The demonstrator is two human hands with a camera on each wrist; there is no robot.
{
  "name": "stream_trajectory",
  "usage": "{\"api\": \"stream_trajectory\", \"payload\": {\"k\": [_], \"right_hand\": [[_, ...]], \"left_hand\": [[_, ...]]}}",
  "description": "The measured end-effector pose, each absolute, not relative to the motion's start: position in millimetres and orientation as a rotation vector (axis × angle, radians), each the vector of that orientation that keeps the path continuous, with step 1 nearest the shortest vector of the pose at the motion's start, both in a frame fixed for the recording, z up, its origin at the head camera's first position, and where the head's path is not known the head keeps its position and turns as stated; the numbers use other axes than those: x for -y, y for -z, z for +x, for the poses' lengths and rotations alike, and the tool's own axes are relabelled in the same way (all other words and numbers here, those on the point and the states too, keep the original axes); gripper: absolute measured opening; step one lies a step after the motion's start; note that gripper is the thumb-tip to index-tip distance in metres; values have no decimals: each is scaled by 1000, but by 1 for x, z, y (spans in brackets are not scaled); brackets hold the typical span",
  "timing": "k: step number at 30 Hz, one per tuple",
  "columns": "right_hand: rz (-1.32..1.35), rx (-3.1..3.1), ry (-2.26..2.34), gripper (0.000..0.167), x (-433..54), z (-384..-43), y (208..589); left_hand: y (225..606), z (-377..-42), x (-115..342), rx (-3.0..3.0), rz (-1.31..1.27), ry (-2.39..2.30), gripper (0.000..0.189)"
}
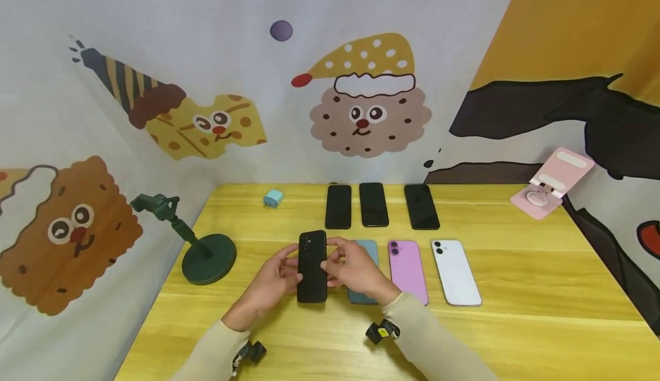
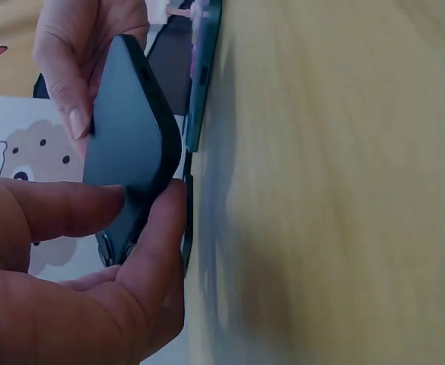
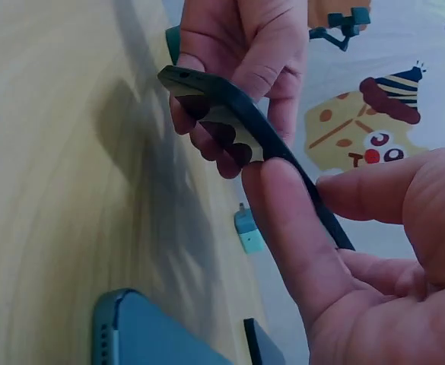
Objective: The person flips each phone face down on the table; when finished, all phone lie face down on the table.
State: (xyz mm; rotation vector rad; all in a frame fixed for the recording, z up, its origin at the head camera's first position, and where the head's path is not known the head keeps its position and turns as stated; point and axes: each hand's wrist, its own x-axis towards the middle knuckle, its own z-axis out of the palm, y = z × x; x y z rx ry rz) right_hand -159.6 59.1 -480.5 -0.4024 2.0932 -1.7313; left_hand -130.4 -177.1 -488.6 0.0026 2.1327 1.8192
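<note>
Both hands hold a black smartphone [image 1: 312, 272] above the table, its back with the camera lenses turned up toward the head view. On the phone's left edge, my left hand [image 1: 270, 283] pinches it between thumb and fingers. My right hand [image 1: 356, 269] grips the opposite edge the same way. In the left wrist view the phone [image 2: 127, 125] is tilted. Its glossy screen side [image 3: 218, 129] reflects fingers in the right wrist view. Beneath the right hand lies a blue-green phone [image 1: 367, 249], partly covered by it. A pink phone [image 1: 407, 272] and a white phone [image 1: 457, 272] lie right of it.
Three black phones lie in a back row: left [image 1: 338, 206], middle [image 1: 373, 204], right [image 1: 421, 206]. A blue charger plug [image 1: 273, 198] sits at back left. A dark green stand [image 1: 208, 259] is on the left, a pink folding stand [image 1: 559, 177] at the back right of the wooden table [image 1: 541, 289].
</note>
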Motion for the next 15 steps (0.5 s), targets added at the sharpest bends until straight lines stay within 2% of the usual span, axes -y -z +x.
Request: {"api": "stream_trajectory", "payload": {"k": [9,15], "right_hand": [[-311,-2133,1656,66,-58,-165,491],[-317,-2186,1599,68,-57,-168,498]], "left_hand": [[491,-135,180,-2117,-42,-1768,75],[491,-137,178,-2173,-59,-1703,69]]}}
